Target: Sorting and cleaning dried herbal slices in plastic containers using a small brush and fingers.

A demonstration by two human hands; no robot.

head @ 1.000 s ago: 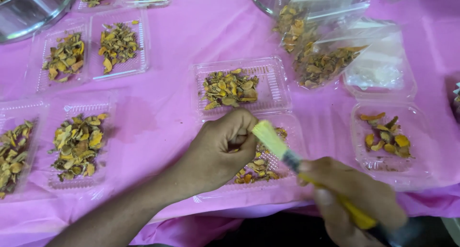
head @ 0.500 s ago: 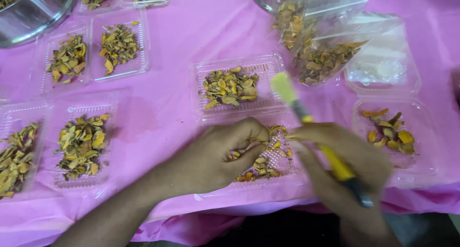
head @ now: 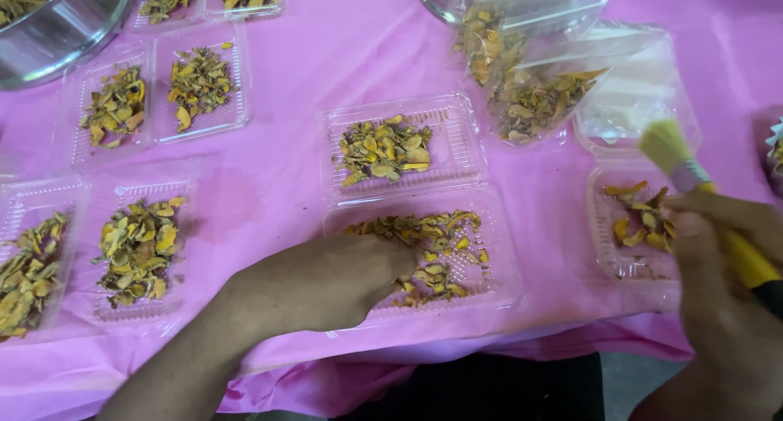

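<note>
My left hand (head: 326,282) rests palm down in the near half of an open clear plastic clamshell tray (head: 489,286), fingers touching the dried yellow-brown slices (head: 436,245) in it. The tray's far half (head: 457,135) holds more slices. My right hand (head: 722,258) grips a yellow-handled brush (head: 677,156) at the right edge, bristles pointing up and away, above another clear tray (head: 624,262) with a few slices.
Several more clear trays of dried slices (head: 139,241) lie on the pink tablecloth (head: 277,201) at left. A metal bowl (head: 61,25) is at top left. Clear bags of slices (head: 530,95) lie at top centre, near a glass bowl (head: 444,1).
My right hand has carried the brush from over the near tray out to the right. My left hand has flattened and settled onto the slices.
</note>
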